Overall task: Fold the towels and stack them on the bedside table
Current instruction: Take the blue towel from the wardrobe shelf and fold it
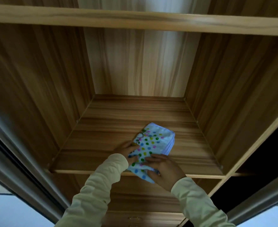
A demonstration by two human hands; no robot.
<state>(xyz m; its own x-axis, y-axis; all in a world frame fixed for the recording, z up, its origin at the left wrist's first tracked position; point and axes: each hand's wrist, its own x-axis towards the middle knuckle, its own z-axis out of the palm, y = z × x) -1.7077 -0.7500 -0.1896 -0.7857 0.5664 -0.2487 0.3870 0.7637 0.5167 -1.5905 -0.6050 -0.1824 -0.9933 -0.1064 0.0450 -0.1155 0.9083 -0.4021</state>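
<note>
A small stack of folded white towels with coloured dots (153,141) lies on a wooden shelf (102,145) inside an open wardrobe. My left hand (126,149) grips the stack's near left edge, fingers tucked under the cloth. My right hand (162,171) holds the near corner, which hangs over the shelf's front edge. Both arms wear pale yellow sleeves. Several layers show at the stack's right side.
The wardrobe compartment has wooden side walls (36,95) and a shelf board above (135,20). Sliding door frames (12,161) flank the opening on both sides. A lower wooden panel (135,202) sits beneath the shelf.
</note>
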